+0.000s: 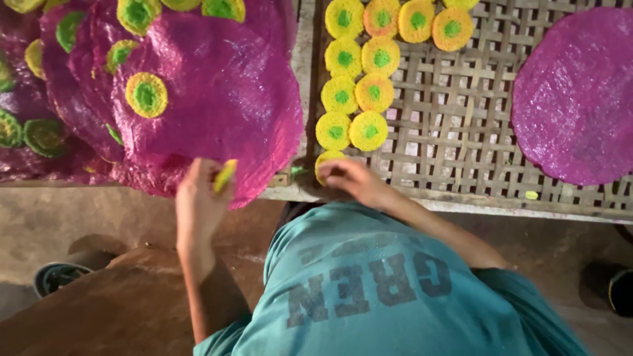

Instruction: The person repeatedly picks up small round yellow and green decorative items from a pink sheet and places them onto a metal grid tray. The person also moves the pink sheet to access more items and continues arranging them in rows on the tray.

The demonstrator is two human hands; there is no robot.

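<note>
My left hand (198, 204) is raised at the edge of a heap of large magenta sheets (224, 86) and grips a small yellow disc with a green centre (225, 175), seen edge-on. My right hand (356, 181) rests on the near edge of a woven bamboo rack (455, 132). Its fingers hold a yellow disc (328, 160) lying at the near end of two rows of similar yellow and orange discs (359, 92). More such discs (146, 94) lie on the magenta heap.
A single round magenta sheet (577, 92) lies on the right of the rack. A narrow gap separates heap and rack. Below is a brown earthen floor (99, 290), with a dark bowl (56, 275) at left and a dark object (610, 287) at right.
</note>
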